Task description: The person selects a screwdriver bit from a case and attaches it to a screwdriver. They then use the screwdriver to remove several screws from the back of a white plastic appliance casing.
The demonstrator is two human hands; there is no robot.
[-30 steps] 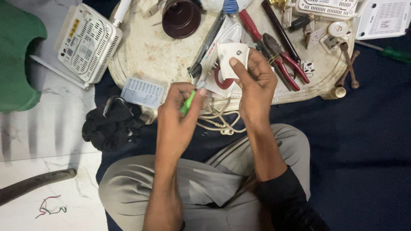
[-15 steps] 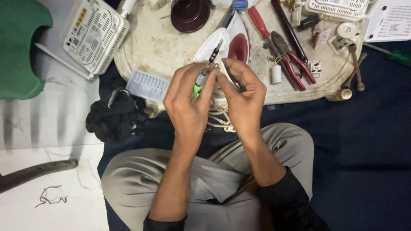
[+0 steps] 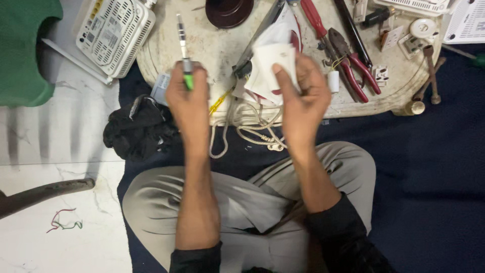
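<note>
My left hand (image 3: 189, 98) grips a green-handled screwdriver (image 3: 184, 48), its metal shaft pointing away from me over the round marble tabletop (image 3: 202, 45). My right hand (image 3: 302, 96) holds a white plastic part (image 3: 275, 63) of a white and red clothes iron (image 3: 275, 40) that lies on the tabletop. The two hands are apart, about a hand's width between them. A cream cord (image 3: 247, 124) hangs in loops off the table edge between my hands. I sit cross-legged in grey trousers (image 3: 242, 202) on a dark blue mat.
Red-handled pliers (image 3: 348, 55), a red screwdriver (image 3: 314, 17), switch parts and a brown bowl (image 3: 228, 10) lie on the table. A white router (image 3: 113, 33) is at the far left, a black cloth (image 3: 136, 126) below it, a green object (image 3: 22, 50) at the left edge.
My hands were close together working the screwdriver at the white part; now they have parted, the left moving left with the screwdriver, the right keeping hold of the white part.
</note>
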